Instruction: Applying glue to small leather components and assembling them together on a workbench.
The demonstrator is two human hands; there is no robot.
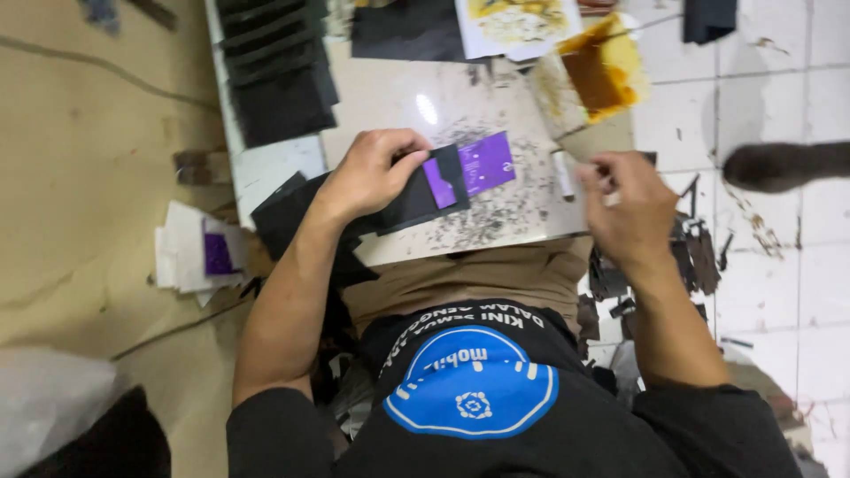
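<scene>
Card (423, 190) seemingly within left grip (372, 173)

I count two hands: left hand (367, 173), right hand (630, 208); one purple card (485, 163); one glue tray (595, 73); one stack of black sleeves (276, 66).
</scene>
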